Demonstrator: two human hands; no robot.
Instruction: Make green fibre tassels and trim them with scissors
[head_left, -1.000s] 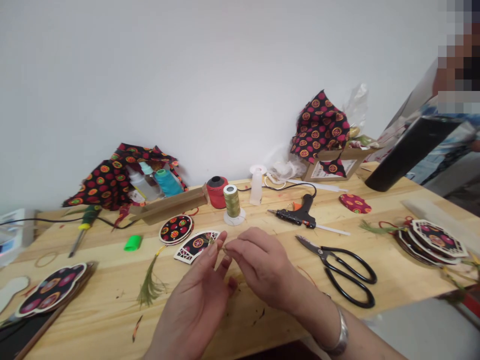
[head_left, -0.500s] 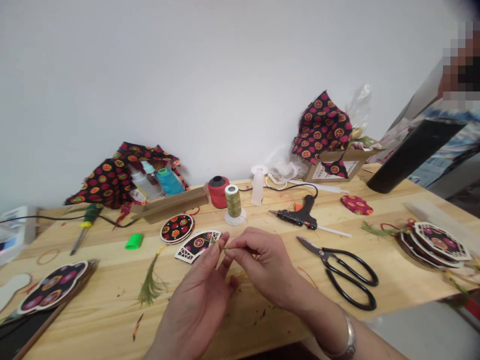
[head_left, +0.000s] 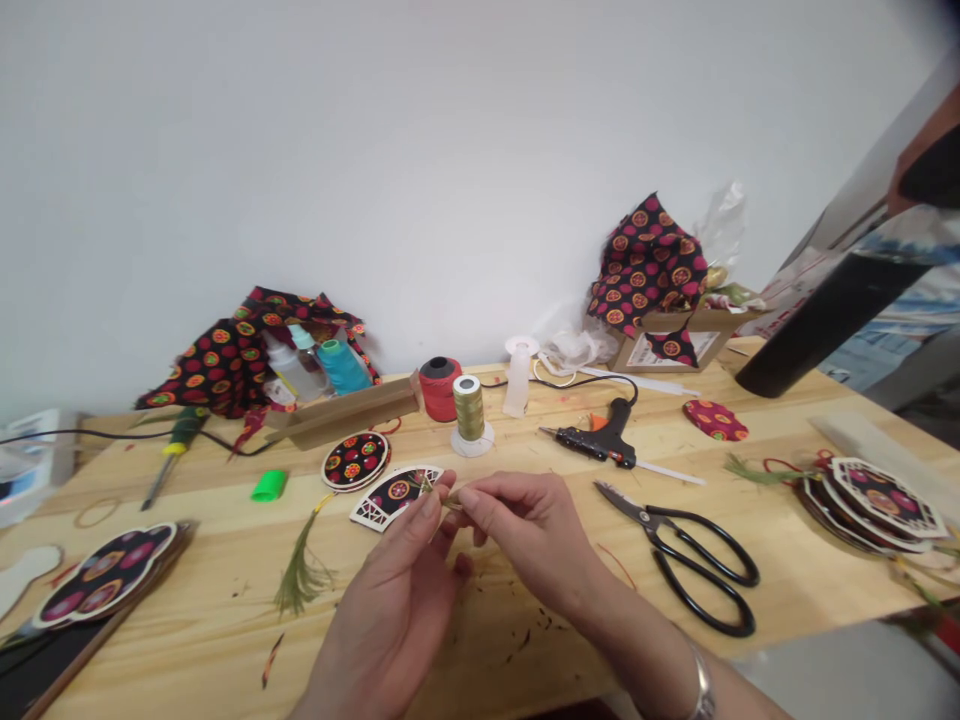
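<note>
My left hand (head_left: 397,610) and my right hand (head_left: 529,535) meet above the wooden table (head_left: 225,600), fingertips pinched together on a thin olive-green thread (head_left: 450,497). Just behind the fingertips lies a fan-shaped ornament (head_left: 394,494) with patterned cloth, and a round ornament (head_left: 353,460) with a green tassel (head_left: 300,570) sits to its left. A spool of olive-green thread (head_left: 469,410) stands beyond my hands, beside a red spool (head_left: 439,387).
Black scissors (head_left: 686,555) and a black glue gun (head_left: 600,440) lie to the right. Stacked ornaments (head_left: 870,495) sit at the right edge, another stack (head_left: 97,580) at the left. Patterned cloth (head_left: 225,355), bottles, a screwdriver (head_left: 169,455) and a cardboard box (head_left: 667,345) line the back.
My hands stay pinched together on the thread, with my right fingers shifting slightly. The view has tilted up a little.
</note>
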